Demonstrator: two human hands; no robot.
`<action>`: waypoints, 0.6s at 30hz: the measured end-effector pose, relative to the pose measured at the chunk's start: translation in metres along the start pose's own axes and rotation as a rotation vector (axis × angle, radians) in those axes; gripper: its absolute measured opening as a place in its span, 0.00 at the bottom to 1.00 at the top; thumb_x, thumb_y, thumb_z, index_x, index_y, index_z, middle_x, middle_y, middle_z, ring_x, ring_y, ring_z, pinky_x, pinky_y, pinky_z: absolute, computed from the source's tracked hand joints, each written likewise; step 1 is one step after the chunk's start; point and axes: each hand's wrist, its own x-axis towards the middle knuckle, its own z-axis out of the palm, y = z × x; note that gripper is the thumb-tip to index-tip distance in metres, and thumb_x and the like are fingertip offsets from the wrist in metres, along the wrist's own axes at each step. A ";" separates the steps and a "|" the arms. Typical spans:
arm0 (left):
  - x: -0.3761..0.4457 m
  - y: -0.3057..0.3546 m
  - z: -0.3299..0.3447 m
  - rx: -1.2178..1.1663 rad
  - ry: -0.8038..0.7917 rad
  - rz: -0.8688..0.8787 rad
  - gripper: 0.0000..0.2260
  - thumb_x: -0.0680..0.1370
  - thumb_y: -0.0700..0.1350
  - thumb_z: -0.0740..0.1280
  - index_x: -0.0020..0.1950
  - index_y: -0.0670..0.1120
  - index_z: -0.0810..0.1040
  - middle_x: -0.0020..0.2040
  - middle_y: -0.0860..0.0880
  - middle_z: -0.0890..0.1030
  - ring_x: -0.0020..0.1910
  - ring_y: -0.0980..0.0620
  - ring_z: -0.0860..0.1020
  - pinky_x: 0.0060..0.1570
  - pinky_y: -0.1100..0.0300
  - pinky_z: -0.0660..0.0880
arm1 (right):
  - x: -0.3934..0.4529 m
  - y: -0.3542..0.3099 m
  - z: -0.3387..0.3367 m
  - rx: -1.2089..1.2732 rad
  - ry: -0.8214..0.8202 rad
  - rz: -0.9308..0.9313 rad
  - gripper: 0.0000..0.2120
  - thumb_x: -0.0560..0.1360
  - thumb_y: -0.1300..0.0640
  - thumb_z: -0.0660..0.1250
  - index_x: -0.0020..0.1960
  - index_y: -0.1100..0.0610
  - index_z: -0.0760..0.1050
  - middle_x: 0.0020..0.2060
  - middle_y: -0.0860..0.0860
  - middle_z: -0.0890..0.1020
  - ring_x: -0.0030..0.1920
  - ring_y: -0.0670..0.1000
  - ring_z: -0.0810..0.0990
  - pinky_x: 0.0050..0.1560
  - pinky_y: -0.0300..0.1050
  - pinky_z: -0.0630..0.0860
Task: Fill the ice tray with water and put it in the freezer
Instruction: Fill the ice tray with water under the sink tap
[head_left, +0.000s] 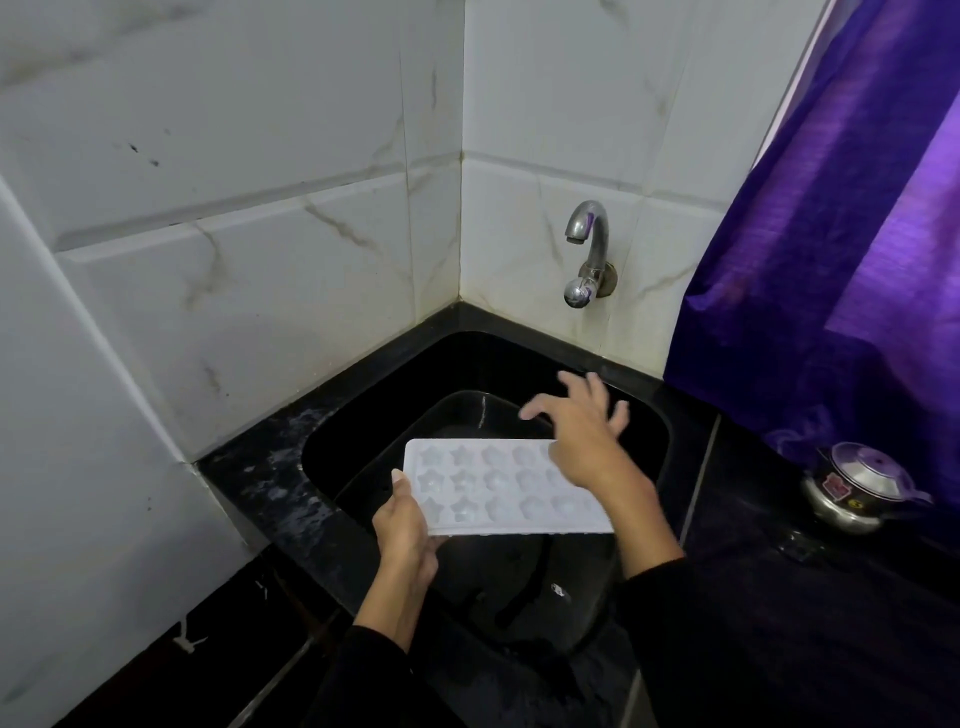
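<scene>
Nearest to me, my left hand (405, 525) grips the near-left corner of the ice tray (498, 488), thumb on top of the rim and fingers curled underneath. The white tray sits roughly level above the black sink (332, 441), its star and round moulds facing up; I cannot tell whether any water is in them yet, though they look dry. A dark tub (467, 410) rests inside the sink just beneath the tray.

My right hand (582, 431) hovers over the tray's far-right end with all fingers spread and holding nothing, reaching toward the far wall.

Further back, the tap (587, 249) juts from the tiled wall, and no water runs from its spout. To the right, a small steel pot (852, 488) stands on the counter below a purple curtain (831, 208).

I judge this to be the filling step, barely begun. Next I need that right hand on the tap's knob, and the tray carried far and up under the spout, kept flat.
</scene>
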 end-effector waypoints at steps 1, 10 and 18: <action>0.000 0.001 0.000 -0.004 -0.001 0.002 0.17 0.82 0.55 0.56 0.48 0.45 0.76 0.47 0.44 0.82 0.47 0.43 0.81 0.47 0.45 0.78 | -0.002 0.015 -0.005 0.026 0.008 0.054 0.32 0.70 0.78 0.59 0.61 0.46 0.75 0.78 0.53 0.52 0.78 0.56 0.39 0.73 0.65 0.36; 0.002 0.004 0.003 0.002 0.010 0.013 0.16 0.82 0.55 0.56 0.46 0.45 0.75 0.45 0.44 0.81 0.43 0.45 0.80 0.46 0.46 0.78 | -0.028 0.062 0.025 -0.052 -0.086 0.319 0.28 0.72 0.76 0.60 0.63 0.50 0.75 0.77 0.56 0.53 0.78 0.59 0.40 0.73 0.69 0.37; 0.001 0.002 0.001 0.009 0.006 -0.005 0.16 0.82 0.55 0.56 0.47 0.45 0.75 0.46 0.44 0.81 0.44 0.45 0.81 0.48 0.44 0.78 | -0.035 0.054 0.036 -0.084 -0.088 0.256 0.33 0.70 0.79 0.58 0.63 0.48 0.76 0.77 0.58 0.49 0.77 0.61 0.36 0.72 0.70 0.35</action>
